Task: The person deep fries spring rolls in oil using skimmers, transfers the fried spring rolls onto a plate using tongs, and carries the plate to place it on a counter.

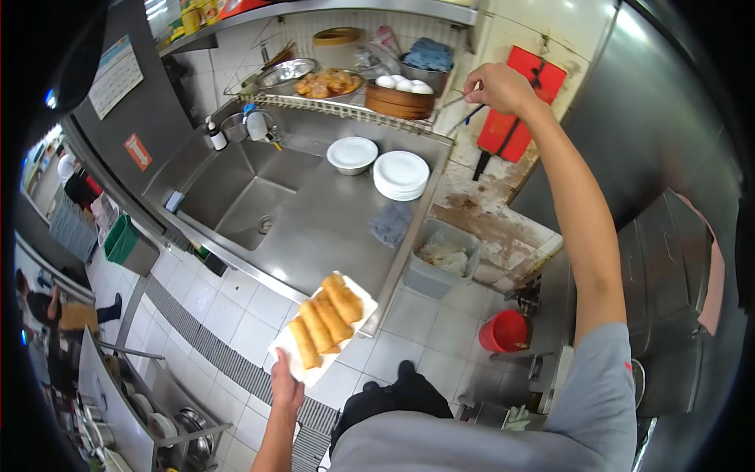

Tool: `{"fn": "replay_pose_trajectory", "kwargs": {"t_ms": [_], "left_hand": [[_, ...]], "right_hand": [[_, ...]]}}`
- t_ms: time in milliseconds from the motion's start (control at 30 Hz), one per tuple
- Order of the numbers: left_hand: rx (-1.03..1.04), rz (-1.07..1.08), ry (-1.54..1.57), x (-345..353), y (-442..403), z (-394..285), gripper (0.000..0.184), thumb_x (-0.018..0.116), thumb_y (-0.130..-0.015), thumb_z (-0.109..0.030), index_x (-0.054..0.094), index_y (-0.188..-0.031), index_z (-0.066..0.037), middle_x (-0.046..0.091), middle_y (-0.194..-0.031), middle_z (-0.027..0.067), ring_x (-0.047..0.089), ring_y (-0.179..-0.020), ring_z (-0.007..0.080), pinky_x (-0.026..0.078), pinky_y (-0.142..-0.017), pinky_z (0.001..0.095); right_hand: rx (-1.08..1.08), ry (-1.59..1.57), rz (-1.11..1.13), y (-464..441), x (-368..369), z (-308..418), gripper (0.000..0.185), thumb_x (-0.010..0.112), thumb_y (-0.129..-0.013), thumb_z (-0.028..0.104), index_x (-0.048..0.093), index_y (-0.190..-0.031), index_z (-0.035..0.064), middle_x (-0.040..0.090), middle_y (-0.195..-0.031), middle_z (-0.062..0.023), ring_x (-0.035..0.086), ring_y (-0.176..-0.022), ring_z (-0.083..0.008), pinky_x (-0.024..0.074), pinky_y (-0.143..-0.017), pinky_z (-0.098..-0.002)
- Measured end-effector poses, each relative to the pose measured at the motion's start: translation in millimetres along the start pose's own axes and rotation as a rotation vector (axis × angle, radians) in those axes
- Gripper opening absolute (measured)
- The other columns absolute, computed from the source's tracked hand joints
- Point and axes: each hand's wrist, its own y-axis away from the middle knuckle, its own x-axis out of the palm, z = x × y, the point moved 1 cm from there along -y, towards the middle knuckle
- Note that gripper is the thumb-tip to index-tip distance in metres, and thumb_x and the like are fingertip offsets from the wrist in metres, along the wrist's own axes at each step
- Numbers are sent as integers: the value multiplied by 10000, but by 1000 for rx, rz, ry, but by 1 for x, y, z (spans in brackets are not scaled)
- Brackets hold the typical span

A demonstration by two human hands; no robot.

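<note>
My left hand [287, 387] grips the near edge of a white rectangular plate [363, 305]. On the plate, several golden fried rolls [322, 321] lie side by side. My right hand [499, 86] is raised at the far right, its fingers pinched around a thin metal piece beside the wire shelf; what kind of tool it is, I cannot make out. Just right of that hand, a red board [519, 106] hangs on the tiled wall with dark-handled utensils over it. Left of the hand, a round brown steamer basket [399, 102] holds white eggs or buns.
A steel sink [236, 197] and its counter lie ahead, with stacked white plates [401, 175], a bowl [351, 153] and a grey cloth [391, 224]. On the floor stand a plastic bin [440, 279] and a red bucket [503, 332]. A dish rack [149, 393] is at left.
</note>
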Motion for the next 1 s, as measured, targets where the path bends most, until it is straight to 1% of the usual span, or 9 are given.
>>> {"fn": "replay_pose_trajectory", "kwargs": {"t_ms": [100,233,333,400,433,467,533,733,1000], "left_hand": [[67,-140,39,-29,16,-27,571,382,-996,-464,430,-1302,16,576,-1233,119,598,-1096,241,507,-915,373],[210,-240,167,-59,31,-46,592,360,-995,-481,398,-1339,-1,546,-1283,125,587,-1118,247,500,-929,378],[241,-362,232,-86,40,-50,603,357,-994,-482,386,-1352,2,534,-1299,128,575,-1138,251,490,-944,378],[323,-415,289,-100,42,-45,616,354,-992,-489,373,-1363,1,526,-1310,130,559,-1162,257,482,-957,384],[334,-446,339,-106,46,-47,618,351,-991,-491,373,-1363,2,524,-1312,132,556,-1167,259,477,-964,385],[338,-478,386,-109,48,-49,621,348,-991,-494,373,-1364,2,523,-1314,133,552,-1173,260,472,-971,386],[403,-531,421,-125,47,-49,637,346,-988,-501,360,-1372,7,520,-1318,135,549,-1176,266,474,-973,391],[524,-714,548,-180,50,-58,639,360,-989,-488,345,-1377,19,499,-1340,141,540,-1187,261,454,-997,389],[660,-816,629,-297,46,-120,632,356,-992,-481,345,-1382,17,476,-1368,136,516,-1218,261,432,-1021,392]], "right_hand": [[-100,112,239,-57,9,11,131,745,-716,185,744,-814,98,701,-774,-82,663,-748,-238,505,-696,-375],[-181,192,680,-137,49,2,290,807,-623,239,756,-861,82,683,-669,-70,594,-471,-178,462,-407,-304],[-80,143,586,-139,45,27,395,849,-587,358,672,-664,13,628,-583,-94,582,-457,-194,448,-399,-328],[-48,88,258,-107,30,56,505,846,-593,440,606,-625,-3,602,-565,-128,607,-499,-259,471,-493,-385],[-191,49,-18,-80,23,88,520,827,-628,440,621,-684,-33,613,-622,-136,596,-548,-245,460,-540,-373],[3,-165,119,-63,14,129,524,801,-674,425,648,-817,-55,616,-690,-131,574,-609,-208,442,-572,-365],[-26,-531,139,-45,41,167,516,800,-711,289,630,-1073,-37,628,-742,-77,542,-621,-118,423,-541,-278],[-603,-640,730,-62,123,362,537,821,-691,302,639,-1151,92,648,-796,-71,589,-602,-149,462,-573,-285],[-1054,-435,853,-80,293,612,541,696,-795,448,612,-1187,84,678,-907,-136,647,-847,-319,504,-738,-406]]}}
